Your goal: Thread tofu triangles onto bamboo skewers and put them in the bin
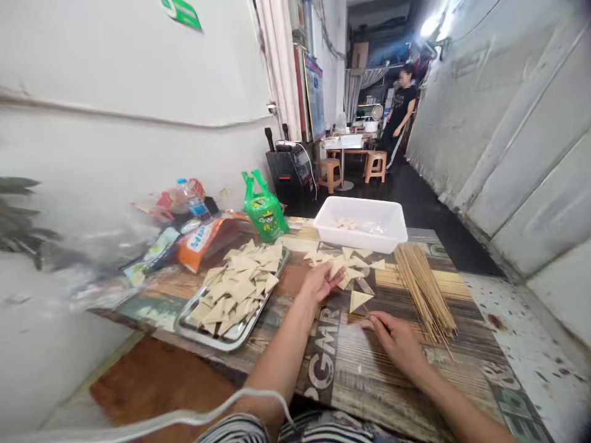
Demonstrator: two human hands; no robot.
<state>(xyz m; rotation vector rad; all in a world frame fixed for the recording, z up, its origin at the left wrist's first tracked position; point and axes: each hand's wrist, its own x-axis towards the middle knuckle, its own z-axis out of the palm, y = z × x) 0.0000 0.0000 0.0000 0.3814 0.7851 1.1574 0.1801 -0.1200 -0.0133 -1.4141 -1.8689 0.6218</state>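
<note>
My left hand (319,283) reaches into a loose pile of pale, thin triangular pieces (354,261) that look like cut tofu sheet. Its thumb and fingers are apart at the pile's near edge, and the fingertips touch pieces there. In my right hand (394,337) a thin wooden skewer (367,309) is pinched between thumb and fingers. One triangular piece (358,300) sits on the skewer's tip, just above the table. Left of my left arm, a metal tray (233,342) is heaped with more triangles (242,280).
A bundle of bamboo skewers (425,292) lies on the patterned table (364,369) at right. Behind the pile stands a white plastic bin (360,241) with a few pieces inside. A green bag (265,212) and orange packaging (198,246) are at left. A person (401,111) stands far back.
</note>
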